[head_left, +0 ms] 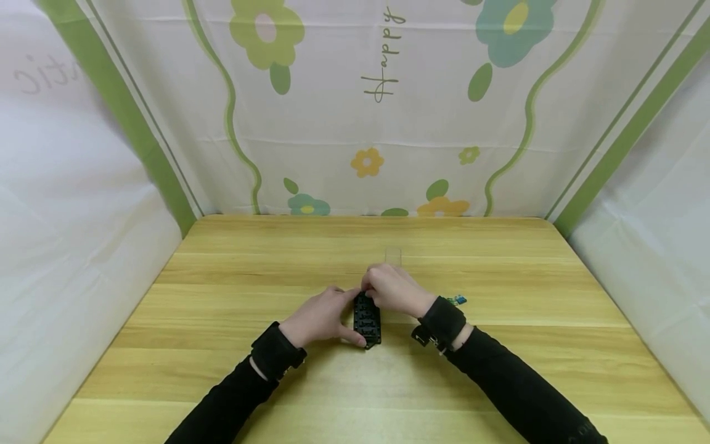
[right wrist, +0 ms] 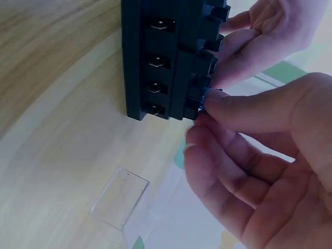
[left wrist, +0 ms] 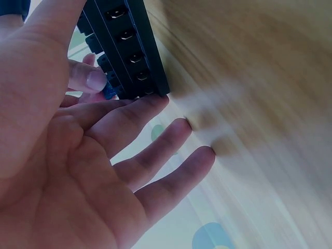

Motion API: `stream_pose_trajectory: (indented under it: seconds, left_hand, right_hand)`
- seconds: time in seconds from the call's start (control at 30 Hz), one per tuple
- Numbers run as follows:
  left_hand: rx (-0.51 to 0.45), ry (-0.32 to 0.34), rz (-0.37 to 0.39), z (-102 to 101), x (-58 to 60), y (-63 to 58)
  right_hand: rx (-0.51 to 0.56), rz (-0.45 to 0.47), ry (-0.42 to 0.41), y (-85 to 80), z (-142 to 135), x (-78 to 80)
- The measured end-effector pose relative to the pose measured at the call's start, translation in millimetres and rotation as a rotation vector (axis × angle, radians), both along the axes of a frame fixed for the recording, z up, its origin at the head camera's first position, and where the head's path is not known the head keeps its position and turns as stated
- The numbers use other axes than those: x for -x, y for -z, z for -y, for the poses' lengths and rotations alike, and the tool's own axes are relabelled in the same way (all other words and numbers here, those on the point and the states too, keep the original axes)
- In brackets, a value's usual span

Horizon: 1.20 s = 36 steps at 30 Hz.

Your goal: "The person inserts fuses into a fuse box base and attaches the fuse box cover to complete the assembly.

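A black fuse box [head_left: 367, 322] with a row of metal terminals along its side sits on the table. My left hand [head_left: 323, 316] holds it by its ends, thumb at the near end and index finger at the far end; the other fingers are stretched out in the left wrist view. At the far end of the box my right hand [head_left: 396, 290] pinches a small blue blade fuse [right wrist: 204, 99] between thumb and fingers, against the top slots. Fingertips hide most of the fuse, so how deep it sits cannot be told.
A clear plastic cover [right wrist: 120, 199] lies on the wooden table [head_left: 222, 370] beyond the box. Several small blue and green pieces [head_left: 458, 300] lie right of it, partly behind the right wrist. White flowered cloth [head_left: 333, 111] hangs at the back and sides.
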<state>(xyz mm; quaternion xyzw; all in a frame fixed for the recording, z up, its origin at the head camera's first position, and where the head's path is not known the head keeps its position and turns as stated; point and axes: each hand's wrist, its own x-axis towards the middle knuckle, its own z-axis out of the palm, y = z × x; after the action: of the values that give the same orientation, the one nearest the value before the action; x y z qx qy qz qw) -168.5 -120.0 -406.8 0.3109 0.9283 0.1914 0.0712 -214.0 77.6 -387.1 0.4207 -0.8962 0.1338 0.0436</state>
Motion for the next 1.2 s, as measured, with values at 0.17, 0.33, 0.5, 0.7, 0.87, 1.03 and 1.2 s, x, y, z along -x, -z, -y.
stream_pose_trajectory:
  seconds: [0.17,0.33,0.5,0.7,0.87,1.03,1.2]
  left_hand:
    - [0.002,0.0,-0.008,-0.1,0.6,0.5]
    - [0.007,0.0,-0.011,-0.7,0.6,0.4]
    - [0.007,0.004,-0.015,-0.9,0.3,1.2]
    - [0.02,0.002,-0.017,-0.6,-0.3,1.7]
    - [0.027,0.002,-0.025,0.1,-0.6,2.8]
    - [0.032,0.004,-0.034,0.2,-0.7,3.4]
    - [0.031,0.004,-0.041,-0.2,-0.8,2.8]
  right_hand:
    - [-0.011,-0.036,0.003,-0.3,1.9,-0.8]
    - [-0.051,-0.053,-0.007,-2.8,3.0,1.1]
    - [-0.103,-0.055,-0.02,-6.2,5.2,4.6]
    - [-0.119,-0.048,-0.052,-9.5,7.4,8.2]
    - [-0.147,-0.061,-0.073,-9.2,9.2,10.2]
    - [-0.166,-0.065,-0.072,-8.7,11.5,9.1]
    - [-0.141,-0.059,-0.071,-7.8,12.4,7.8]
